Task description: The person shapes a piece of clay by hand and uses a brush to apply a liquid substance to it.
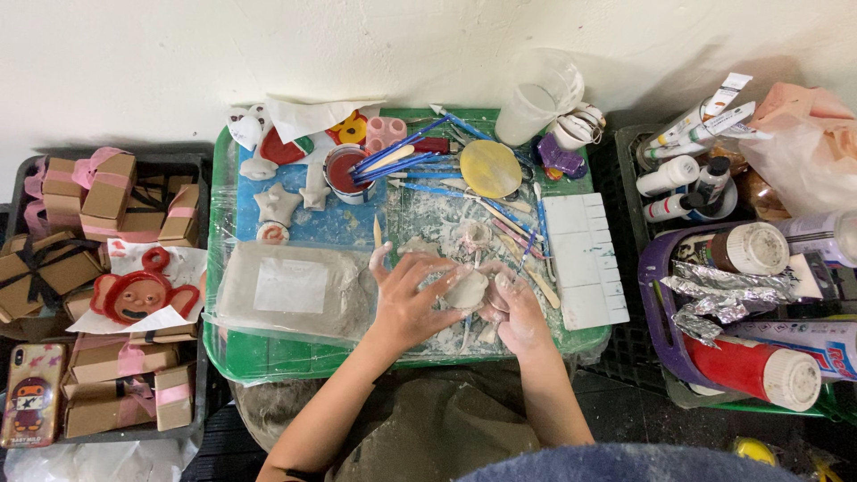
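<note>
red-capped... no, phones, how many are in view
1. The phone, in a pinkish cartoon case, lies at the far left bottom edge beside the crate of cardboard gift boxes. Others could be hidden under the clutter.

Green tray [223,348] — pale grey clay block [290,290], red figurine [138,296], blue-handled tools [402,165].

A green tray [234,353] carries a wrapped clay block [290,290], a red paint pot [345,170], blue-handled tools [406,165], a yellow disc [490,168] and a white palette [585,259]. Left of it sit brown gift boxes [107,192], a red figure [138,295] and a phone [31,393]. On the right stand paint tubes [705,120], crumpled foil [728,295] and a red bottle [750,368].
</note>
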